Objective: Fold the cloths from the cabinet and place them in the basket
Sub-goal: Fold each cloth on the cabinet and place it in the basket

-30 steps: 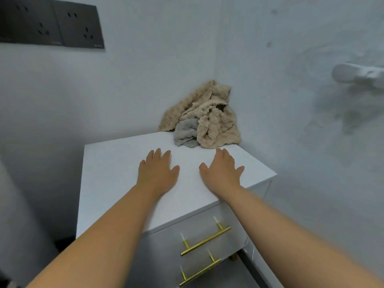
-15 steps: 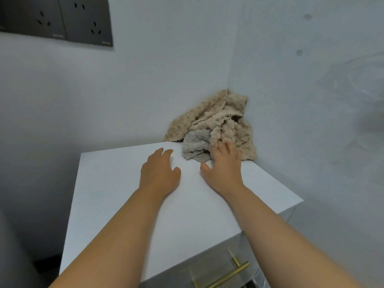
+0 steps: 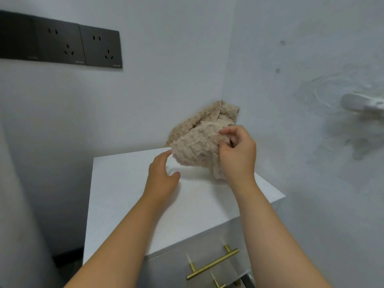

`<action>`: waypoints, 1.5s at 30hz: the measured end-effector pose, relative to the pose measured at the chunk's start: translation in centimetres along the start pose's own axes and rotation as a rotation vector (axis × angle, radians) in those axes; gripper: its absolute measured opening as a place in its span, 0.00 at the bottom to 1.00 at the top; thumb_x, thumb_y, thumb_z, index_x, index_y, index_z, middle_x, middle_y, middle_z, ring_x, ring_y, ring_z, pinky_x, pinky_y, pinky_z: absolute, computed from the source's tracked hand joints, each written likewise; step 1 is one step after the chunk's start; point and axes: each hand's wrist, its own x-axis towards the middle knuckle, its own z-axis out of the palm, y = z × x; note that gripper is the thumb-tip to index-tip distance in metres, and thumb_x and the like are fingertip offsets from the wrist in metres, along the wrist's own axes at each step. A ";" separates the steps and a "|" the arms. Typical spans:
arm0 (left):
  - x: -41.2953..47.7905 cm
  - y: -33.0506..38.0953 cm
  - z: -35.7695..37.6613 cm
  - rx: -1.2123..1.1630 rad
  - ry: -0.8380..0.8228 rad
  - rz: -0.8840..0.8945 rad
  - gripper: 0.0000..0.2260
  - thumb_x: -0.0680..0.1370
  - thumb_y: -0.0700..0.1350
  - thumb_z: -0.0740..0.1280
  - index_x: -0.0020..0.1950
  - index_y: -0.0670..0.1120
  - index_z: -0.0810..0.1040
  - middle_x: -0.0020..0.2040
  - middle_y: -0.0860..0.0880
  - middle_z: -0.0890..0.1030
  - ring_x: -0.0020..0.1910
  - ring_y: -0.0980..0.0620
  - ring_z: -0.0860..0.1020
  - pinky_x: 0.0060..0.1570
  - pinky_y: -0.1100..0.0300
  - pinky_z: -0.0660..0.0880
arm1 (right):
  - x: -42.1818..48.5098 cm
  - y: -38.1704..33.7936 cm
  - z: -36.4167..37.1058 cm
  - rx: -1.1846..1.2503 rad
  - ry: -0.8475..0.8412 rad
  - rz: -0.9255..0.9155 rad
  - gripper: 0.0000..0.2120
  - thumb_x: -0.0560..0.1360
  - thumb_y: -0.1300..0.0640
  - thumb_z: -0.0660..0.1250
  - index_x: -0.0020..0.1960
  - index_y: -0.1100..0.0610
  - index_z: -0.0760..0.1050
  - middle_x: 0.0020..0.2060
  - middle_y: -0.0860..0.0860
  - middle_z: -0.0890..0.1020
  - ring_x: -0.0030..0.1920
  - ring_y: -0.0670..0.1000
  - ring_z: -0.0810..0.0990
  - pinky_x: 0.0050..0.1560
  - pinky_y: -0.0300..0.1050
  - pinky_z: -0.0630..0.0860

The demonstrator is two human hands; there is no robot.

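A crumpled beige fleecy cloth (image 3: 195, 148) hangs just above the back of the white cabinet top (image 3: 128, 194), pinched by its upper right edge in my right hand (image 3: 236, 154). More beige cloth (image 3: 209, 115) is heaped behind it in the wall corner. My left hand (image 3: 162, 179) hovers over the cabinet top with relaxed fingers, fingertips close to the lifted cloth's lower left edge. The grey cloth seen earlier is hidden. No basket is in view.
The cabinet stands in a corner between two pale walls. Two brass drawer handles (image 3: 212, 265) show on its front below. Dark wall sockets (image 3: 62, 46) sit high on the left wall. A white fitting (image 3: 361, 102) juts from the right wall.
My right hand went from lying flat on the cabinet to reaching the cloth heap, then pinched a beige cloth and lifted it. My left hand rose off the top toward the cloth.
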 end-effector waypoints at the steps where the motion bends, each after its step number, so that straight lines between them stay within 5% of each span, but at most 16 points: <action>1: -0.3 0.8 -0.3 -0.062 -0.016 0.020 0.29 0.75 0.39 0.69 0.73 0.53 0.62 0.70 0.56 0.67 0.70 0.57 0.64 0.63 0.66 0.60 | -0.3 -0.6 -0.4 0.035 -0.045 0.011 0.18 0.73 0.74 0.60 0.47 0.52 0.74 0.35 0.46 0.78 0.35 0.37 0.76 0.39 0.27 0.70; 4: -1.5 3.7 -0.7 -0.277 -0.117 -0.003 0.27 0.73 0.40 0.73 0.64 0.62 0.65 0.57 0.69 0.72 0.55 0.71 0.71 0.52 0.72 0.68 | -0.8 -1.8 -1.4 0.121 -0.101 0.049 0.21 0.74 0.74 0.61 0.53 0.50 0.75 0.44 0.52 0.83 0.46 0.42 0.82 0.46 0.29 0.75; 6: -1.9 4.6 -0.7 -0.308 -0.150 -0.045 0.16 0.73 0.37 0.71 0.53 0.56 0.75 0.50 0.62 0.79 0.51 0.61 0.77 0.47 0.69 0.72 | -1.2 -2.2 -2.1 0.136 -0.044 0.057 0.19 0.73 0.73 0.63 0.50 0.49 0.76 0.49 0.54 0.83 0.51 0.47 0.82 0.49 0.32 0.77; 9: -2.6 6.0 -1.0 -0.348 -0.149 -0.089 0.07 0.72 0.31 0.66 0.38 0.42 0.78 0.38 0.50 0.81 0.42 0.51 0.77 0.46 0.60 0.76 | -1.6 -2.2 -3.5 0.119 0.076 0.085 0.12 0.74 0.70 0.65 0.52 0.56 0.78 0.46 0.55 0.83 0.46 0.48 0.82 0.44 0.31 0.76; 15: -3.1 9.5 -2.5 -0.575 -0.275 -0.110 0.08 0.79 0.39 0.63 0.41 0.40 0.78 0.31 0.48 0.79 0.28 0.53 0.75 0.29 0.63 0.73 | -1.5 -2.1 -6.4 0.268 0.219 0.230 0.11 0.74 0.69 0.66 0.46 0.52 0.76 0.37 0.52 0.80 0.33 0.46 0.78 0.35 0.38 0.75; 20: -2.7 11.1 -2.7 -0.768 -0.351 -0.301 0.18 0.81 0.39 0.58 0.33 0.42 0.77 0.23 0.51 0.75 0.19 0.57 0.72 0.19 0.67 0.70 | -0.7 -1.7 -7.0 0.239 0.270 0.253 0.10 0.72 0.67 0.69 0.37 0.54 0.75 0.35 0.50 0.78 0.39 0.49 0.77 0.43 0.44 0.76; 23: -2.6 10.1 -2.1 -0.792 -0.307 -0.454 0.10 0.82 0.42 0.58 0.46 0.41 0.76 0.30 0.50 0.78 0.24 0.56 0.76 0.22 0.66 0.74 | -1.1 0.2 -6.4 0.125 0.124 0.381 0.07 0.74 0.62 0.68 0.40 0.52 0.77 0.40 0.51 0.81 0.43 0.50 0.79 0.49 0.48 0.77; 27: -2.7 7.2 -1.0 -0.631 -0.219 -0.583 0.12 0.82 0.42 0.57 0.44 0.42 0.77 0.32 0.48 0.79 0.30 0.52 0.78 0.29 0.59 0.78 | -2.2 2.7 -5.3 -0.074 -0.118 0.471 0.03 0.75 0.56 0.68 0.48 0.51 0.76 0.54 0.49 0.79 0.52 0.51 0.79 0.55 0.50 0.77; 31: -3.1 5.2 -0.2 -0.454 -0.144 -0.651 0.15 0.82 0.47 0.57 0.44 0.42 0.77 0.36 0.45 0.78 0.34 0.48 0.77 0.34 0.57 0.75 | -3.8 4.7 -4.9 -0.254 -0.296 0.538 0.18 0.73 0.59 0.70 0.61 0.56 0.73 0.55 0.49 0.77 0.55 0.51 0.78 0.58 0.51 0.76; 34: -3.1 5.0 -0.1 -0.363 -0.203 -0.615 0.18 0.78 0.57 0.64 0.47 0.41 0.78 0.37 0.44 0.79 0.34 0.48 0.76 0.39 0.56 0.75 | -3.7 4.6 -5.0 -0.102 -0.259 0.588 0.19 0.72 0.67 0.68 0.62 0.59 0.73 0.46 0.53 0.81 0.44 0.51 0.81 0.45 0.45 0.78; 39: -2.5 4.9 0.2 -0.368 -0.169 -0.473 0.04 0.77 0.39 0.67 0.44 0.41 0.79 0.40 0.44 0.80 0.35 0.50 0.77 0.38 0.59 0.76 | -2.3 3.3 -5.8 0.168 -0.222 0.664 0.27 0.69 0.79 0.55 0.62 0.58 0.71 0.44 0.58 0.83 0.43 0.56 0.82 0.43 0.49 0.78; 42: -2.2 5.3 -0.4 -0.529 -0.191 -0.454 0.06 0.78 0.34 0.63 0.46 0.40 0.79 0.41 0.45 0.81 0.38 0.50 0.79 0.37 0.59 0.78 | -1.6 2.4 -6.7 0.378 -0.242 0.687 0.31 0.67 0.82 0.50 0.64 0.61 0.70 0.45 0.61 0.81 0.44 0.58 0.80 0.43 0.49 0.76; 45: -2.0 6.1 -0.9 -0.545 -0.257 -0.376 0.07 0.79 0.33 0.62 0.49 0.39 0.79 0.45 0.43 0.82 0.44 0.47 0.80 0.49 0.53 0.77 | -1.4 1.3 -7.5 0.560 -0.337 0.636 0.23 0.73 0.78 0.54 0.63 0.61 0.71 0.48 0.59 0.82 0.48 0.55 0.81 0.46 0.47 0.78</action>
